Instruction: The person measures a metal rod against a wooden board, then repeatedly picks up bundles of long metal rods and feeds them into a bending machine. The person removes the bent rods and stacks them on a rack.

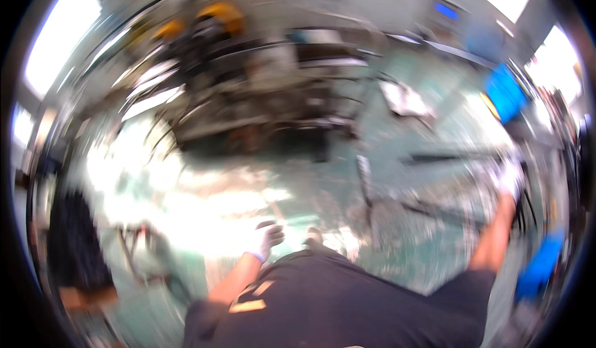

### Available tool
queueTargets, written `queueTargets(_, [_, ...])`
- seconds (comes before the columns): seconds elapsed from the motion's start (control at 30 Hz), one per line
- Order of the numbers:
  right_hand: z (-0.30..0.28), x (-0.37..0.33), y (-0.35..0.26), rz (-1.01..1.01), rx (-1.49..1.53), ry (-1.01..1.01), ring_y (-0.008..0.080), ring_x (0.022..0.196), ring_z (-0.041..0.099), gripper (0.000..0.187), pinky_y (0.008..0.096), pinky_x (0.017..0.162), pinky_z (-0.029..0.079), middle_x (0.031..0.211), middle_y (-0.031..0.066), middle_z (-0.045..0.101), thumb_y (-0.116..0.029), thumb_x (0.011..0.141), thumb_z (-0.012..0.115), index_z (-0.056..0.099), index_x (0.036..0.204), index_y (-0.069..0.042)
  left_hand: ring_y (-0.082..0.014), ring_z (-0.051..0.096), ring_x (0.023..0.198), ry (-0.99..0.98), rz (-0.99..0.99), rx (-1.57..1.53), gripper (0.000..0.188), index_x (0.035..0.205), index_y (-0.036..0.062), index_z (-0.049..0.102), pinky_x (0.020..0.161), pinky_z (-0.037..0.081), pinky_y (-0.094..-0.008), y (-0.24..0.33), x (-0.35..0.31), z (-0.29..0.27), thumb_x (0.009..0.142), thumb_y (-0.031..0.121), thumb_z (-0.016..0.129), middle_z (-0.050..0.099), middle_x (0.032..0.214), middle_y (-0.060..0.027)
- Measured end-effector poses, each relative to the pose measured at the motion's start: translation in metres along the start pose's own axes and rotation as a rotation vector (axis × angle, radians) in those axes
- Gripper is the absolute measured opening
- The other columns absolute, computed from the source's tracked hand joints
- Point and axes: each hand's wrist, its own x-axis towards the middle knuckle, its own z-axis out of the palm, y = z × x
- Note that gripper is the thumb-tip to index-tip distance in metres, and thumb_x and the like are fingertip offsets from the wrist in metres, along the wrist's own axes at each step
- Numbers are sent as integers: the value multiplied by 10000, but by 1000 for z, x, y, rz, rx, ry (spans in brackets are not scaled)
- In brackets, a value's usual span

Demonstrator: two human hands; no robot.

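My left hand (266, 239), in a white glove with grey at the fingers, hangs low in front of my body above the green floor. Its fingers are curled in, and nothing shows in them. Far out to the right reaches my right hand (511, 178), also in a white glove. Motion smears its fingers, so whether it grips anything cannot be made out. Beside it, a long dark bar (450, 157) runs off to the left. A second dark bar (434, 210) lies lower, nearer my body.
A cluttered dark metal workbench or frame (267, 109) stands ahead, with yellow equipment (221, 18) behind. A whitish sheet or bag (405, 100) lies on the floor (323, 190). Blue containers (506, 93) stand at right. A black bundle (76, 242) is at left.
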Motion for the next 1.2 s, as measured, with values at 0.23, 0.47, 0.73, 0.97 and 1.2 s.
queueTargets(0.23, [38,-140,-94,-426,-156,-140,275,1222,650,477,390,1070,494,1277,214,706,-80,1012,623,543,1474,4,-200,702,794,123,45,-37,367,1282,-25,640,674,596,-331,-24,-51,-90,948,118,697,741,1017,-124])
queueTargets(0.47, [132,-332,-281,-903,-12,-604,305,1167,680,386,374,1048,493,1268,231,717,-109,1050,557,618,1406,27,-212,707,796,237,231,-209,354,1282,-10,623,694,593,-360,-69,-144,-202,962,135,671,742,1032,-130])
queueTargets(0.73, [132,-717,-447,-1121,304,-1387,89,721,581,374,270,674,518,1148,120,766,-86,1043,616,649,1409,-13,-289,688,861,68,277,-786,405,1196,51,598,768,596,-425,-141,-257,-399,1067,435,588,688,993,-112])
queueTargets(0.97, [158,-994,-482,-1859,285,-1782,336,927,742,471,423,808,588,1144,222,744,-115,956,697,647,1425,-122,-338,684,978,79,613,-1110,676,1161,44,627,875,572,-481,-84,-358,-498,1025,687,468,702,1056,-143])
queueTargets(1.2, [162,-1212,-547,-2074,398,-2152,445,1088,704,498,430,914,564,1147,263,723,-378,1033,625,616,1445,-98,-316,703,856,578,802,-1228,167,1071,8,634,821,585,-465,-83,-450,-682,1002,160,618,706,983,-164])
